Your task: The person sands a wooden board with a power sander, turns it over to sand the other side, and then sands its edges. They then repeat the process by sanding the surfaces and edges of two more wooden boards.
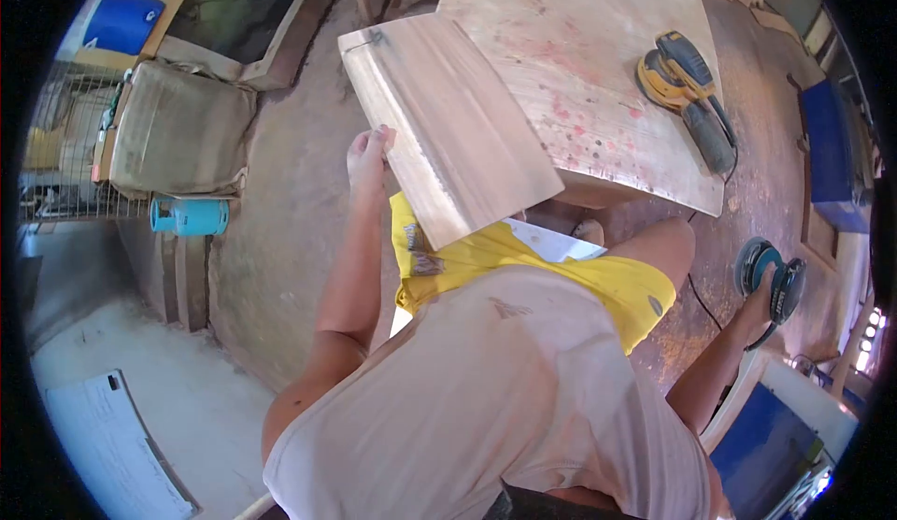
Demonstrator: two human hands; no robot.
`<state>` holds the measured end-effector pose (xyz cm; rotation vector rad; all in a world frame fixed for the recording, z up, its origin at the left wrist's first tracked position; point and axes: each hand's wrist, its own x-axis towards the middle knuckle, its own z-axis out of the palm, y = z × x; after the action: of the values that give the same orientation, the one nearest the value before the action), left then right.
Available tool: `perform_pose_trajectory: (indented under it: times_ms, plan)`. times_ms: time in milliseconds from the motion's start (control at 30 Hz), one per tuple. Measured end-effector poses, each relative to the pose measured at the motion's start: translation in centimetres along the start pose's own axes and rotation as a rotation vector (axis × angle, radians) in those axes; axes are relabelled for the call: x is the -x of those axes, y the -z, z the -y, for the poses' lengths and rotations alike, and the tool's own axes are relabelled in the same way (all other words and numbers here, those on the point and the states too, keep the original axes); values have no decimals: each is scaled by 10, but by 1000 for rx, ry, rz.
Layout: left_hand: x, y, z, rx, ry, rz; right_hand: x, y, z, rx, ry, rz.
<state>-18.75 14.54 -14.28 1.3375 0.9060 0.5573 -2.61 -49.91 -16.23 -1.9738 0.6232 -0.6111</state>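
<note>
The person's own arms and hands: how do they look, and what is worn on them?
The left hand and right hand are ungloved. The left arm is bare up to the sleeveless edge of the pale shirt; the right forearm is also bare.

The pale wooden table [607, 15], spotted with red stains [577, 130], carries a yellow and black sander [680, 70] near its right edge.
</note>
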Motion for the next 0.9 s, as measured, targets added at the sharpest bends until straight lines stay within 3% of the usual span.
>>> perform_pose_trajectory:
  times_ms: [33,133,200,233,300,333,400,433,500,533,600,667,767,900]
  plan:
    - [-2,3,-8,7,-46,8,16,1,30,31,-136,-4]
    - [-3,-2,-34,0,-128,46,29,4,48,113,-145,-22]
    - [4,-25,-46,-99,-388,31,29,9,39,130,-106,-28]
    - [7,-35,-52,-85,-392,38,29,10,41,149,-70,-26]
    - [14,-59,-62,-237,-637,174,37,11,55,170,-73,-35]
    - [18,-75,-70,-223,-644,185,40,11,62,195,-86,-30]
    - [18,-109,-88,-718,-1327,-71,37,14,56,53,-90,-14]
    - [11,-125,-91,-698,-1339,-67,38,15,57,3,-74,3]
    - [-11,-162,-101,-664,-1492,441,35,18,57,-56,-56,14]
    - [-21,-180,-106,-640,-1508,452,36,22,62,-59,-53,-13]
    - [-37,-216,-116,-790,-1544,758,41,28,72,51,-52,-41]
    - [-40,-251,-113,-712,-1614,797,40,35,72,9,-118,-66]
    - [-45,-295,-95,-754,-1512,836,33,44,36,-224,3,-174]
    - [-44,-333,-65,-862,-1492,1005,43,68,35,-181,-39,-236]
